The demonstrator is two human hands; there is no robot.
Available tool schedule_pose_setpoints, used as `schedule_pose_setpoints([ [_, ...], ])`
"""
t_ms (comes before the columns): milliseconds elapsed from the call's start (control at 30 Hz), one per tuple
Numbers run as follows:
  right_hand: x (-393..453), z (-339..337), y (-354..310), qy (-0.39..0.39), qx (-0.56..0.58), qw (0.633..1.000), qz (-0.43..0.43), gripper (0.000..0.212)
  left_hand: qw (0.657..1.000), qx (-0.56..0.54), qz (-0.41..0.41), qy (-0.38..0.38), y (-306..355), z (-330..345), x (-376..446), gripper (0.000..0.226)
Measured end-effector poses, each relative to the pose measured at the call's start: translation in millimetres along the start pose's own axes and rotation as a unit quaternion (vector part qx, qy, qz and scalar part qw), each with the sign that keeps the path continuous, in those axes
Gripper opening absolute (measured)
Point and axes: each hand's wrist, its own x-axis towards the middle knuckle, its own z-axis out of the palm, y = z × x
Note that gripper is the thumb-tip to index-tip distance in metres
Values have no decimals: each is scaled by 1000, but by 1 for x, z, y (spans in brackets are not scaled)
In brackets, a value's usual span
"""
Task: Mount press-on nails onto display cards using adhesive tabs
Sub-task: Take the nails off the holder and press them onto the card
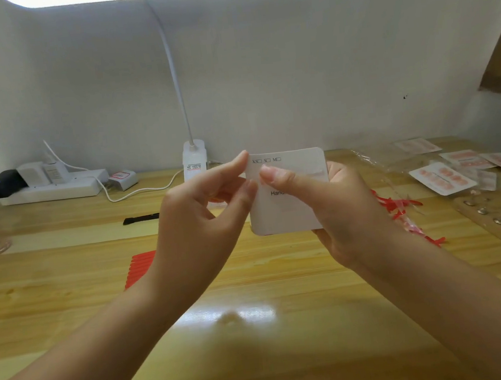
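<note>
A white display card with small size boxes printed along its top is held upright above the table. My right hand grips it from behind, its thumb pressed on the card's upper face. My left hand pinches the card's upper left edge between forefinger and thumb. A pale adhesive strip seems to lie across the card under the thumb. Several finished cards with orange nails lie at the far right.
The wooden table carries an orange sheet of strips under my left wrist, red peeled scraps and clear bags at right, a clear strip with metal studs, a black tool, a lamp base, and a power strip.
</note>
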Motion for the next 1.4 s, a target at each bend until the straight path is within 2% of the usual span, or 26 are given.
schedule_pose_setpoints([
  [167,0,0,3,0,-5,1000,-19,32,1000,5,27,8,0,1,-2,40],
  [367,-1,1,3,14,-3,1000,-18,4,1000,-8,-5,5,-3,2,-2,38],
  [500,-1,0,0,-1,29,1000,6,19,1000,-15,-14,-1,-2,1,0,35],
  [600,-1,0,3,6,13,1000,-9,7,1000,-11,-10,-2,-3,1,0,36],
  [733,1,-2,7,15,-12,999,-25,4,1000,22,22,-2,-4,2,-2,39],
  [967,0,0,13,32,-37,998,-49,12,998,46,34,10,-6,3,-4,37],
  [1033,1,-2,14,30,-41,998,-40,16,1000,24,1,9,-7,3,-3,36],
  [1133,3,-6,12,6,-43,999,-19,18,994,-52,-90,-14,-6,1,1,30],
  [1200,4,-7,11,-2,-50,999,-20,24,991,-58,-120,-22,-8,1,3,34],
  [1300,7,-10,15,11,-82,996,-33,48,989,-29,-141,-31,-15,-2,5,38],
  [1367,10,-12,21,27,-126,991,-45,71,987,-12,-157,-44,-21,-3,7,32],
  [1400,12,-14,25,44,-157,985,-56,74,984,2,-169,-55,-24,-4,7,29],
])
